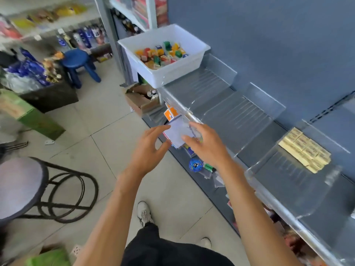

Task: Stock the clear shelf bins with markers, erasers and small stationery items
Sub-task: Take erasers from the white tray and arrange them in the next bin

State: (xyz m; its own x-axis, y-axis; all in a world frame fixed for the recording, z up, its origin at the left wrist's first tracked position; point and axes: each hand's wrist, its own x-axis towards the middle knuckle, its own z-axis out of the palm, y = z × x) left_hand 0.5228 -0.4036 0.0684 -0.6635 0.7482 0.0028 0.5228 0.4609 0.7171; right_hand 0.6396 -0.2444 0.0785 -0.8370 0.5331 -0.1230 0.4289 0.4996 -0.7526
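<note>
My left hand (151, 148) and right hand (205, 144) hover spread, holding nothing, off the shelf's (255, 150) front edge. The tub (169, 73) of erasers (163, 53) sits at its left end, beside 2 bare clear bins (240, 116). If I lift it carelessly, it may tip and spill.

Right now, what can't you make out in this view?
All in the head view:
- White packs on the lower shelf: partly covered by the left hand and right hand; type unclear.
- Right hand: motion blur; cannot tell whether it holds anything.
- Coloured items in the tub: too small to identify.
- Yellow boxes: labels too small to read.
- Red stock at bottom right: blurred, behind the clear shelf front.
</note>
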